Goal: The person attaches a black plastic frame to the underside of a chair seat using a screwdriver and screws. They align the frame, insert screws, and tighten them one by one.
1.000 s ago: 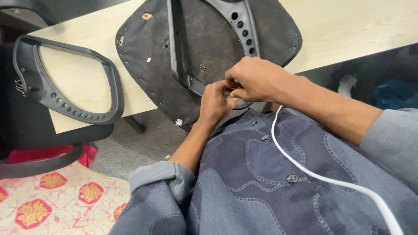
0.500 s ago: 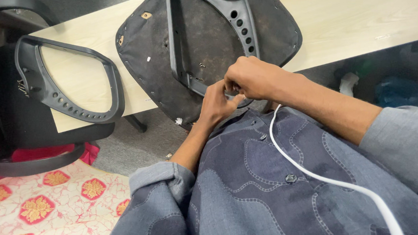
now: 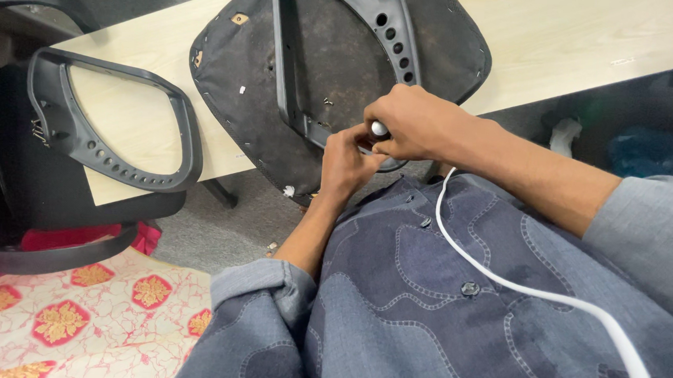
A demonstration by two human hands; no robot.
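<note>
An upturned black chair seat (image 3: pixel 337 57) lies on the pale wooden table (image 3: pixel 595 33), its worn underside facing up. A black plastic bracket (image 3: pixel 399 37) with a row of holes is fixed across it. My right hand (image 3: pixel 422 124) is closed around a small tool with a rounded light tip (image 3: pixel 377 128) at the bracket's near end. My left hand (image 3: pixel 350 162) sits just beneath, fingers bunched against the same spot. What those fingers pinch is hidden by my right hand.
A loose black armrest loop (image 3: pixel 114 133) rests on the table's left end. Part of a black chair (image 3: pixel 9 192) stands at the far left. A white cable (image 3: pixel 540 295) runs across my grey clothing. A red and cream patterned cloth (image 3: pixel 71 321) covers the floor.
Both hands stay at the same spot on the bracket. My right fingers have shifted slightly and the tool's light tip now shows between them.
</note>
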